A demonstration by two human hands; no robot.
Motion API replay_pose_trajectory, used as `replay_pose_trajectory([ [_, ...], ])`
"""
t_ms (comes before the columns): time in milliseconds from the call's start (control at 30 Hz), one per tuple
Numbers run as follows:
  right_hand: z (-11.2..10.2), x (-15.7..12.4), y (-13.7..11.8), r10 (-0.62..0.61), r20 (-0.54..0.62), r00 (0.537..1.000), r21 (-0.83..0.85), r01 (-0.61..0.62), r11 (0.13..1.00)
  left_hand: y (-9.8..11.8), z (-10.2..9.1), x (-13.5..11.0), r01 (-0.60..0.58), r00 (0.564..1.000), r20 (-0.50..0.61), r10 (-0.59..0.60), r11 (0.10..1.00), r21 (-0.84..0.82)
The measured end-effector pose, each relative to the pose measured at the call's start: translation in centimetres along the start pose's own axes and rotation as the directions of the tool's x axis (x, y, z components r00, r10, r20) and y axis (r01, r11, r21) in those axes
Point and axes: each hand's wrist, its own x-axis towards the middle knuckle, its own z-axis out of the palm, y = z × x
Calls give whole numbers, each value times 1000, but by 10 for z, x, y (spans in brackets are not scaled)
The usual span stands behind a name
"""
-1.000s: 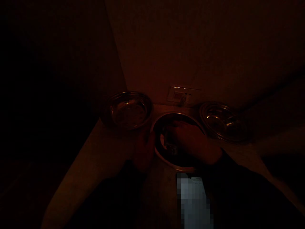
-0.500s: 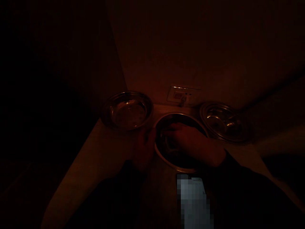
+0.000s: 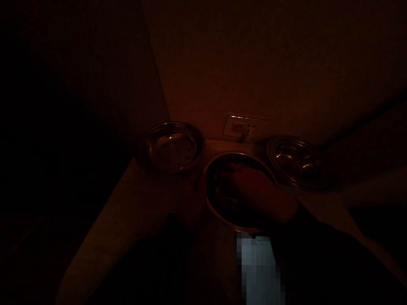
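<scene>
A round, dark pot with a thin rim (image 3: 235, 218) stands on the pale wooden table (image 3: 104, 228). Inside it, the right hand's (image 3: 251, 184) fingers point downward; their grip cannot be told. The left hand (image 3: 192, 201) is at the pot's left rim, finger spread too dark to tell. Shiny round dishes (image 3: 173, 159) flank the pot; behind is a wall socket plate (image 3: 244, 127). Both dark-sleeved forearms slant toward the pot.

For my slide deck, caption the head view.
Dim light: right hand inside a round bowl, left hand by its rim, shiny dishes either side.

Wall (image 3: 254, 63) in dim reddish light
</scene>
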Motion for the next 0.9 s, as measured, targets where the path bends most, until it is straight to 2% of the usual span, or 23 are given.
replay_pose_trajectory([
  [133, -2, -1, 7, 81, 19, 997, -82, -79, 993, 0, 0, -1, -4, 1000, -4, 4, 1000, -3],
  [333, -3, 0, 8, 113, 53, 992, -139, -104, 985, 3, 1, 0, 0, 1000, 5, 0, 999, -53],
  [433, 0, 0, 7, 53, 32, 998, -127, -49, 991, 3, 2, -2, 18, 1000, 23, -17, 997, -69],
  [533, 5, -1, 5, -38, -5, 999, -80, 37, 996, 2, 2, -2, 37, 999, -6, -37, 998, -50],
  [733, 6, -2, 2, -212, -11, 977, 50, 212, 976, -1, 0, 1, 57, 998, 31, -55, 994, -97],
  [900, 3, -3, 4, -235, -22, 972, 80, 236, 968, 0, -4, 2, 75, 994, 85, -70, 995, -59],
])
